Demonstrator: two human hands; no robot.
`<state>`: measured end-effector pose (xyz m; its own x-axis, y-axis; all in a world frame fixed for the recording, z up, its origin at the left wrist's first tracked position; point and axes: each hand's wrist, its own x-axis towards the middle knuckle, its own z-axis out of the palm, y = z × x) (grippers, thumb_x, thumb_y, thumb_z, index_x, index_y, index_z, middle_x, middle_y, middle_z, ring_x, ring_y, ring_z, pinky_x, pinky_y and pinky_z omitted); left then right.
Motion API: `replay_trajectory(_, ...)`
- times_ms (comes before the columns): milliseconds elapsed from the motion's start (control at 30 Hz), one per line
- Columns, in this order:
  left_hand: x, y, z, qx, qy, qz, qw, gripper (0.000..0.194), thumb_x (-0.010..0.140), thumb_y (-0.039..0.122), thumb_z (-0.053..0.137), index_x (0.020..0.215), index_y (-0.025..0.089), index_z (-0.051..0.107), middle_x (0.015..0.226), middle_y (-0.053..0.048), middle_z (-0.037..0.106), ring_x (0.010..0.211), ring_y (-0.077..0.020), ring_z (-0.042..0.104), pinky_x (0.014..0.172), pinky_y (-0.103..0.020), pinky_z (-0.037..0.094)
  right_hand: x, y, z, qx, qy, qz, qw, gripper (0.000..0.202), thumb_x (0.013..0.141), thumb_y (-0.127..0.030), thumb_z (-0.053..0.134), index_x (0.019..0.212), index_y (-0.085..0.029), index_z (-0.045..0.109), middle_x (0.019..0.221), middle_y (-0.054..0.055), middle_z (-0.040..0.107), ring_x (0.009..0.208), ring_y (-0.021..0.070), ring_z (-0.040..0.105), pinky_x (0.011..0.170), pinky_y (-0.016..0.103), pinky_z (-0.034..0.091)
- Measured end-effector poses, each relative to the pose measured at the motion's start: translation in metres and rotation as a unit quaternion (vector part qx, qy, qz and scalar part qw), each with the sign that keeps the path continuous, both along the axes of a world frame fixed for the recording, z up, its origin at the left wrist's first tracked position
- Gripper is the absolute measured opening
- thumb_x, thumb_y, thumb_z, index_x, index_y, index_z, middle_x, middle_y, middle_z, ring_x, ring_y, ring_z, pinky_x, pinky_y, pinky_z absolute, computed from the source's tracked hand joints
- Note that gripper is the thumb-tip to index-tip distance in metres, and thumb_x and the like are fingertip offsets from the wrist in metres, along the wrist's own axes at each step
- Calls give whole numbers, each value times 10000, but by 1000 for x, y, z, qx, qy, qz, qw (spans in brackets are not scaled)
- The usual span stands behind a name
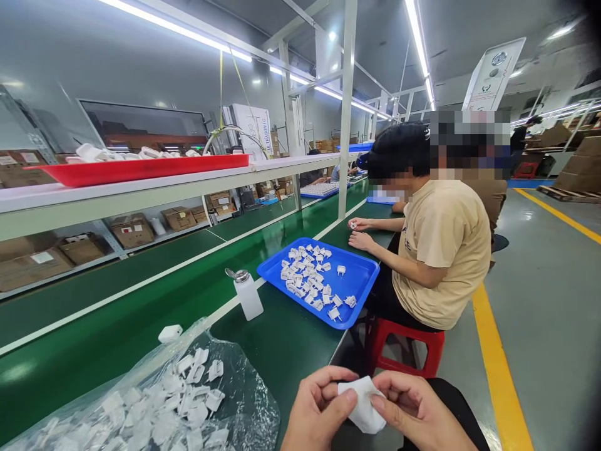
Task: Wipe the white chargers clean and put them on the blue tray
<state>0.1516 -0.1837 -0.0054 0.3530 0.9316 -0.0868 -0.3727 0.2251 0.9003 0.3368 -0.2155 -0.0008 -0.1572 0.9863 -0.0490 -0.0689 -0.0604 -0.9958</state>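
Note:
Low in the view, my left hand [317,407] and my right hand [417,407] pinch a white cloth [364,410] between them, thumbs on top. Whether something lies inside the cloth is hidden. Left of my hands, a clear plastic bag [253,401] full of white plastic parts [164,413] rests on the green table [282,341]. Beyond my hands a blue tray [359,269] holds several white plug pieces [305,272]. A white bottle with a metal top [248,297] stands between the bag and the tray.
A single white piece [170,334] lies beyond the bag. On the raised shelf [188,181] sits a red tray [154,170] of white parts. To the right, a person in a beige shirt [448,250] sits on a red stool [408,341], holding a small white part.

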Motion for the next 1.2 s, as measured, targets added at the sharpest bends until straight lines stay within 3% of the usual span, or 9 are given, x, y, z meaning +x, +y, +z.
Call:
replay_trajectory(100, 6, -1, -3, -10, 25, 30, 999, 425, 686, 506, 876, 736, 116, 717, 601, -66, 714, 511, -117, 609, 542, -212, 472, -8, 3, -8, -41, 88, -51, 994, 325, 797, -518, 791, 793, -197, 748, 723, 9, 652, 686, 145, 531, 648, 250, 434)
replay_trajectory(167, 12, -1, -4, -58, 1, 63, 996, 461, 666, 552, 872, 746, 146, 668, 580, -48, 706, 457, -127, 603, 473, -224, 483, -18, 7, -19, -86, 212, -116, 967, 323, 739, -531, 831, 748, -219, 750, 703, 3, 652, 663, 151, 532, 605, 258, 452)
replay_trajectory(267, 23, -1, -6, -113, -25, 110, 987, 521, 621, 591, 881, 793, 173, 623, 565, -45, 710, 424, -168, 638, 412, -239, 499, -39, 12, -39, -141, 345, -129, 919, 402, 653, -565, 875, 842, -218, 800, 830, 62, 732, 756, 215, 621, 609, 307, 509)
replay_trajectory(467, 40, -10, -30, -67, 43, 210, 974, 591, 642, 698, 808, 793, 162, 611, 476, -15, 647, 353, -150, 603, 333, -191, 425, -55, 12, -79, -130, 357, -157, 912, 347, 656, -358, 918, 944, -214, 787, 819, 44, 757, 615, 155, 606, 527, 264, 477)
replay_trajectory(600, 21, -9, -35, -31, 101, 286, 952, 561, 668, 551, 847, 995, 163, 606, 621, -21, 705, 414, -144, 642, 375, -181, 441, -49, 32, -91, -101, 290, -184, 934, 334, 628, -375, 897, 883, -212, 757, 776, 24, 750, 635, 203, 655, 557, 313, 526)
replay_trajectory(800, -60, 7, 33, 42, 149, 513, 844, 305, 829, 265, 642, 1098, 191, 517, 794, -30, 718, 620, -141, 655, 574, -238, 507, -86, 117, -75, -39, 213, -90, 972, 255, 782, -335, 805, 979, -208, 706, 853, -19, 718, 763, 178, 659, 639, 258, 529)
replay_trajectory(933, -86, 39, 64, 37, 160, 566, 808, 240, 843, 161, 557, 1077, 189, 512, 860, -31, 673, 731, -134, 643, 610, -231, 500, -139, 175, -79, -29, 228, -21, 973, 164, 922, -284, 702, 1018, -157, 663, 944, 9, 688, 796, 149, 661, 708, 302, 560)
replay_trajectory(1067, -89, 85, 53, -20, 231, 545, 805, 244, 897, 256, 644, 1108, 156, 575, 906, -39, 651, 751, -154, 636, 639, -291, 539, -160, 195, -95, -28, 234, 26, 971, 208, 963, -330, 662, 1068, -151, 658, 1035, 33, 685, 852, 170, 679, 745, 345, 585)
replay_trajectory(1200, -91, 119, 22, -24, 340, 532, 775, 387, 934, 363, 655, 1270, 187, 580, 1266, -93, 616, 1070, -250, 630, 911, -470, 540, -154, 193, -109, 1, 231, 77, 970, 247, 957, -349, 670, 1104, -151, 667, 1078, 43, 696, 896, 191, 692, 775, 369, 594)
